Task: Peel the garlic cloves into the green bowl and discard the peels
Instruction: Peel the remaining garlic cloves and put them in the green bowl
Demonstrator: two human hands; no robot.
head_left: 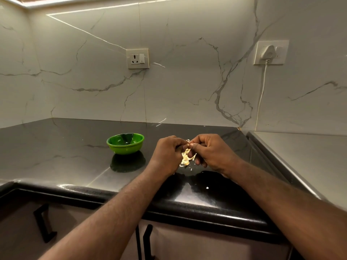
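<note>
Midway, I judge: left hand point(167, 154) and right hand point(212, 152) pinch a garlic clove point(185, 156) trailing loose skin near the green bowl point(125, 145) (contents unclear); peel scraps point(207, 188) litter the tabletop point(56, 147).

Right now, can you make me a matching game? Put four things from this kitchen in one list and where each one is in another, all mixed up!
Things:
1. green bowl
2. garlic
3. white plug
4. peel scrap

Places:
A. in the wall socket on the right
B. pinched between the left hand and the right hand
C. on the counter, left of the hands
D. on the counter near its front edge

Pairs: 1-C, 2-B, 3-A, 4-D
</note>
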